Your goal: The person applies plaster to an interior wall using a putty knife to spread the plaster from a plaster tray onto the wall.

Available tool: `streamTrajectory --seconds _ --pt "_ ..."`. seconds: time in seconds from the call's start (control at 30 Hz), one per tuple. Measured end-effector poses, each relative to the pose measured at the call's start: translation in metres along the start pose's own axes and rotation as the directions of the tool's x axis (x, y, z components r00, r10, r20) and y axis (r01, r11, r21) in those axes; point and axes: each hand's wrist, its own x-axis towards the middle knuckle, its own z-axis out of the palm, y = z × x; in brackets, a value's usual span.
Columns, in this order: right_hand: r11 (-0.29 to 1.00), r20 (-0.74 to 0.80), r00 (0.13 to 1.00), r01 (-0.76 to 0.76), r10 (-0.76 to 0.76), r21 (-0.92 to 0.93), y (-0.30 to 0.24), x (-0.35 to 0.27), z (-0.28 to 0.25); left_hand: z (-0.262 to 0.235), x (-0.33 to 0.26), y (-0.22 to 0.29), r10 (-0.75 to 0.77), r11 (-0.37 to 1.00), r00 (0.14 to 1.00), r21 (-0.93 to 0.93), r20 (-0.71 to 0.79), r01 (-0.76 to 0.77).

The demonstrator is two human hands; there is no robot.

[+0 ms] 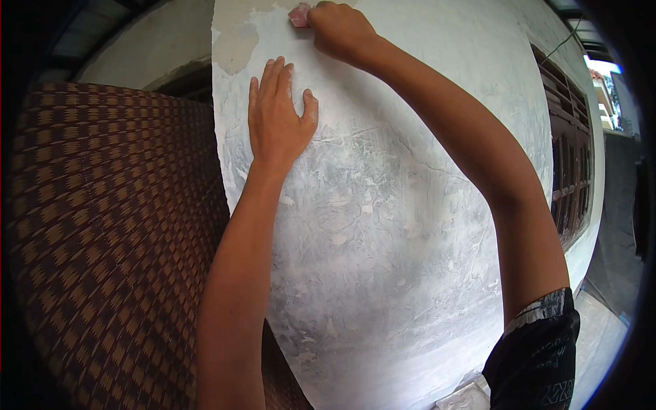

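A pale wall (369, 225), patchy with white and grey plaster, fills the middle of the view. High up on it, my right hand (339, 31) is closed round a small pinkish-red piece (299, 16) that lies against the surface. Its fingers are largely hidden behind the fist, and the exact kind of the piece is hard to make out. Lower and to the left, my left hand (279, 116) rests flat on the wall, fingers stretched and thumb apart, holding nothing. Whitish dust marks its fingertips.
A brown woven panel (102, 225) stands along the left. Bare, peeled plaster (236, 48) shows near the wall's upper left edge. On the right is a brown wooden window (570, 143). A pale crumpled-looking thing (468, 396) lies at the wall's foot.
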Motion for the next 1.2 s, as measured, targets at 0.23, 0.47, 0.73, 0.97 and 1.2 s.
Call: streamTrajectory --seconds 0.23,0.47,0.73,0.97,1.2 --pt "0.992 -0.137 0.988 -0.050 0.066 0.117 0.008 0.027 -0.006 0.004 -0.004 0.001 0.001 0.998 1.000 0.066 0.011 -0.002" --pt "0.988 -0.056 0.998 0.048 -0.040 0.144 0.012 0.021 0.018 0.001 -0.005 0.001 -0.012 0.999 1.000 0.045 0.011 0.012" --pt "0.998 -0.174 0.985 -0.007 0.019 0.069 0.004 0.036 0.000 0.004 -0.004 0.002 0.002 0.999 1.000 0.046 -0.018 -0.001" --pt "0.986 -0.190 0.973 0.149 -0.134 0.071 0.014 -0.003 0.011 0.004 -0.005 0.001 -0.005 1.000 1.000 0.024 -0.027 0.006" --pt "0.996 -0.124 0.991 -0.050 0.060 0.079 0.015 0.015 -0.003 0.005 -0.005 0.002 -0.012 0.999 1.000 0.034 -0.026 0.013"
